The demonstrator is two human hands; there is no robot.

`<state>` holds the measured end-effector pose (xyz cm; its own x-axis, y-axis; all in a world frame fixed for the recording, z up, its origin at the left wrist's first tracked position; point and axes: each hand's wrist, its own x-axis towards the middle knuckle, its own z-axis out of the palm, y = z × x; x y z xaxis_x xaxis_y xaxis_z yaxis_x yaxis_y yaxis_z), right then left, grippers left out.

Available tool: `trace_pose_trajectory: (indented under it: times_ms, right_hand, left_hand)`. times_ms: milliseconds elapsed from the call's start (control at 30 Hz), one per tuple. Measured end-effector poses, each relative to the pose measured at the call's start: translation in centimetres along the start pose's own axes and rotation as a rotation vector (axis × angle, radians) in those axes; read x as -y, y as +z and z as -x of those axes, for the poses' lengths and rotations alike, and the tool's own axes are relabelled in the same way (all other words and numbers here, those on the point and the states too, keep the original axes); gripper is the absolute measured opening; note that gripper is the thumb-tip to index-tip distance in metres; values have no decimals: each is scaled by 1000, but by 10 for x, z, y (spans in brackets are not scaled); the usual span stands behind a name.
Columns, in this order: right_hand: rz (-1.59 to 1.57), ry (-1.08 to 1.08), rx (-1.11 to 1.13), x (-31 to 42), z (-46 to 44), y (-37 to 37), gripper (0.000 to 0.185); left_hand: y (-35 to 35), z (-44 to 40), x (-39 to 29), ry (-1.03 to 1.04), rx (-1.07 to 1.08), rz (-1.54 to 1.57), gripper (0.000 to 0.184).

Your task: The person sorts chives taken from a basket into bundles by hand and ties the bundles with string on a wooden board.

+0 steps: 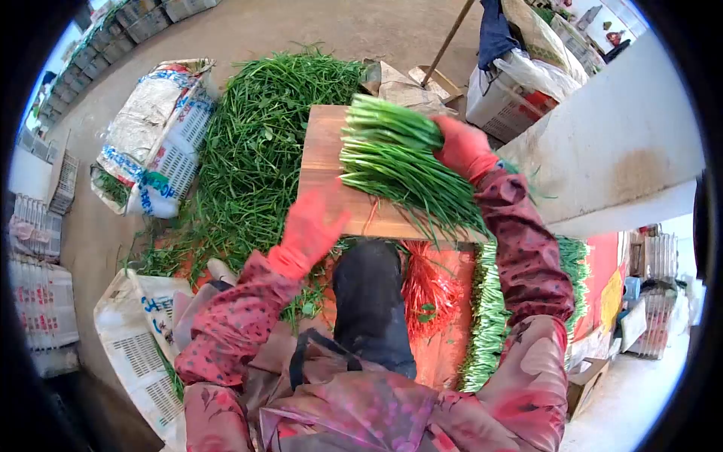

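Note:
My right hand, in a red glove, is closed around a bunch of green chives at the right of the wooden board. A second bunch of chives lies on the board just below, pale ends to the left and leaf tips over the front edge. My left hand, also red-gloved and a little blurred, is at the board's left front corner with its fingers apart and nothing in them. Beside it, a thin red tie lies on the board.
Loose greens form a large heap left of the board. Red ties hang in a bundle below it. Stacked bunches stand at the right. White crates are at the left, and a pale pillar rises at the right.

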<state>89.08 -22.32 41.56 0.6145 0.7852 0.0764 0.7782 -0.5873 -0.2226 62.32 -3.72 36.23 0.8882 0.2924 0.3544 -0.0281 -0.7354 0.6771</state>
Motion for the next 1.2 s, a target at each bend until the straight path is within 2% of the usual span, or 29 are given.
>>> trace_pose_trajectory:
  times_ms: [33,100,233,300,333,433,467,633,700,733,767,800,833,900,933,967,1000,1033,1067,1100,1167,1200]
  right_hand:
    - [13,68,73,-3,-3,9,40]
    - [-14,192,156,-8,-10,32,43]
    - [-36,242,186,-9,-21,66,41]
    - [-62,230,277,-5,-27,80,57]
    - [48,216,376,-10,-30,98,64]
    - [121,105,257,-15,-24,126,71]
    - [121,115,262,-13,-21,127,71]
    - [231,110,373,-4,-25,121,73]
    - [196,107,384,-10,-23,114,74]
    - [80,27,369,-14,-21,108,75]
    - [-39,-57,356,-18,-17,102,77]
    - [-156,-32,373,-23,-17,92,69]
    - [-161,-34,378,-28,-21,92,69]
    - [-384,106,90,-37,-29,92,55]
    - [-433,162,17,-35,-42,94,41]
    - [-434,165,13,-39,-53,106,41]
    - [-334,39,-84,-44,-62,127,39]
    - [-233,-87,-177,-42,-69,137,37]
    - [-123,-56,-79,-42,-73,145,32]
    - [-129,-60,-77,-43,-72,153,32]
    - [-294,259,279,-45,-70,167,36]
    - [-361,231,341,-44,-68,164,42]
  left_hand:
    - [10,3,4,-8,-1,9,57]
    - [30,3,15,109,232,-160,65]
    - [68,-12,37,203,314,-277,73]
    - [85,-19,46,397,284,-426,75]
    - [89,-27,46,439,317,-431,79]
    - [86,-63,31,410,400,-385,85]
    - [92,-77,32,407,412,-462,93]
    - [118,-133,39,343,383,-425,106]
    - [129,-131,51,278,546,-426,112]
    - [130,-129,52,287,594,-486,119]
    - [130,-126,54,286,605,-483,119]
    - [130,-121,59,316,611,-509,120]
    - [128,-121,59,349,613,-537,121]
    - [131,-122,56,340,658,-571,122]
    - [135,-122,57,353,661,-643,116]
    - [138,-124,57,369,662,-717,111]
    - [141,-125,58,375,664,-721,111]
    - [146,-123,61,388,594,-757,97]
    - [150,-121,63,395,524,-790,83]
    - [155,-118,67,390,527,-794,83]
    - [165,-113,75,417,392,-818,62]
    - [164,-111,74,405,368,-816,55]
